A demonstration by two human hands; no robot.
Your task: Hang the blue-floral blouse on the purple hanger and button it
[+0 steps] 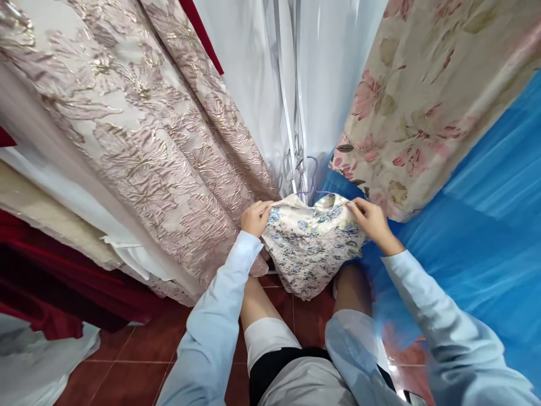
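Observation:
A small floral garment point(315, 248), white with blue and grey flowers, hangs in front of me on a purple hanger point(313, 175). My left hand point(256, 218) pinches its left shoulder edge between thumb and fingers. At the opposite shoulder, my right hand point(372, 219) grips the cloth the same way. The fabric is spread between both hands, with its lower part hanging down in a point above the floor. Most of the hanger's bar is hidden inside the garment. Its hook rises in front of white hanging cloth.
Pink brocade fabric point(169, 141) hangs on the left, near my left arm. On the right are a cream floral cloth point(418, 113) and blue tulle point(477, 237). White fabric with ribbons point(253, 67) hangs behind. Dark red cloth point(63, 276) lies low left above red floor tiles point(139, 349).

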